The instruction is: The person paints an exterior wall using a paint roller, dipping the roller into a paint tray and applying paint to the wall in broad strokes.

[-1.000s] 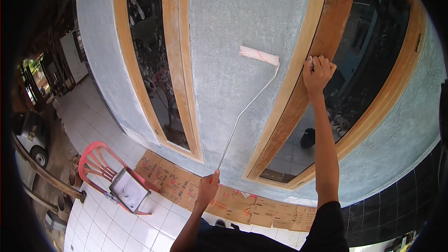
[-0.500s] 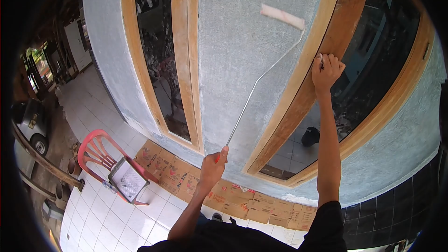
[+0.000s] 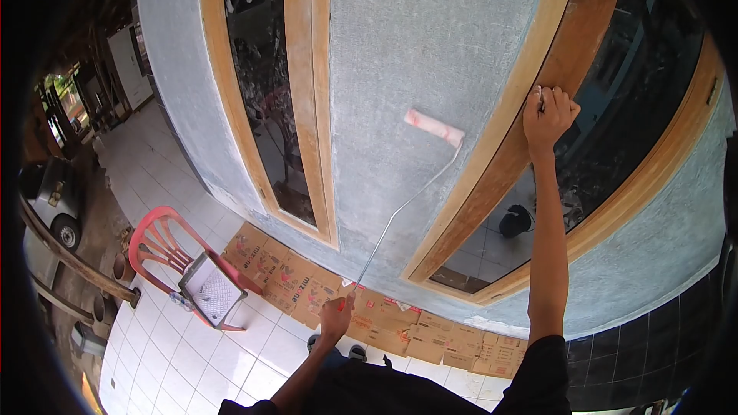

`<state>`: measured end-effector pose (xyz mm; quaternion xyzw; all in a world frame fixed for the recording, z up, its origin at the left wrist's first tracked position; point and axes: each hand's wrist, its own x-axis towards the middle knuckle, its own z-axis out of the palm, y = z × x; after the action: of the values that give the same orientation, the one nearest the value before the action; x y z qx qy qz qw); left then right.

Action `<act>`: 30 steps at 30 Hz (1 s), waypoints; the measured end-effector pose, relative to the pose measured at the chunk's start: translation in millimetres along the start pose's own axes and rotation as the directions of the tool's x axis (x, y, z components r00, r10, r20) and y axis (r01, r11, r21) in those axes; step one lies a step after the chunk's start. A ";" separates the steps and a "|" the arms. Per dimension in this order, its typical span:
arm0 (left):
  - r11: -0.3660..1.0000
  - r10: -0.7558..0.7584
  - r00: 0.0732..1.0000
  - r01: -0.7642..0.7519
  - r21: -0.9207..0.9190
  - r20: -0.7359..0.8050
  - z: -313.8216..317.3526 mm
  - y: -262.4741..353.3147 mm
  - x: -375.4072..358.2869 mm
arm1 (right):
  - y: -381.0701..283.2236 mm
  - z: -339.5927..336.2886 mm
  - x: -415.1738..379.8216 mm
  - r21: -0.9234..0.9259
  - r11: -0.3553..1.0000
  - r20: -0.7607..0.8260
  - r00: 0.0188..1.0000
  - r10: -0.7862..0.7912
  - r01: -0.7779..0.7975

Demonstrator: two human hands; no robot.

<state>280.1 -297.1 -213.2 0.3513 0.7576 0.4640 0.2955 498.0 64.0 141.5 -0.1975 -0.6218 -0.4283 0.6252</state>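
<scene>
My left hand (image 3: 336, 317) is closed around the red handle of a paint roller (image 3: 436, 127). The roller's long bent metal rod slants up to the right. Its pale sleeve, marked with pink, lies against the grey wall (image 3: 400, 38) between two wooden window frames. My right hand (image 3: 550, 115) is raised to the brown wooden frame of the right window (image 3: 588, 11). Its fingers are curled in tightly there, and they hide whatever is inside them.
A red plastic chair (image 3: 163, 223) stands on white tiles at the left, holding a paint tray (image 3: 211, 292). Flattened cardboard (image 3: 288, 277) runs along the wall's foot. The left window (image 3: 311, 92) has a wooden frame. A parked vehicle (image 3: 58, 207) is farther left.
The roller has moved down the wall and slightly left. My left hand has dropped lower with it. My right hand stays at the window frame; the view has shifted slightly.
</scene>
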 end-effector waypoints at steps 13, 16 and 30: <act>0.986 0.115 0.992 -0.109 -0.126 0.042 -7.3 177.9 49.5 | 2.6 2.7 -2.0 -0.018 1.000 -0.005 1.000 -0.007 0.007; 0.995 0.077 0.997 -0.076 -0.059 0.030 -6.9 105.9 29.2 | 5.6 3.0 -3.5 -0.033 0.999 0.007 1.000 -0.025 0.025; 0.898 -0.258 0.966 0.228 0.376 0.032 -16.1 -110.1 -39.6 | 18.8 8.6 -11.1 -0.117 0.990 0.039 0.997 -0.070 0.074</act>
<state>262.1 -372.5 -302.3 0.3218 0.8565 0.2581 0.3102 509.0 84.3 137.6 -0.2192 -0.6130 -0.4833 0.5854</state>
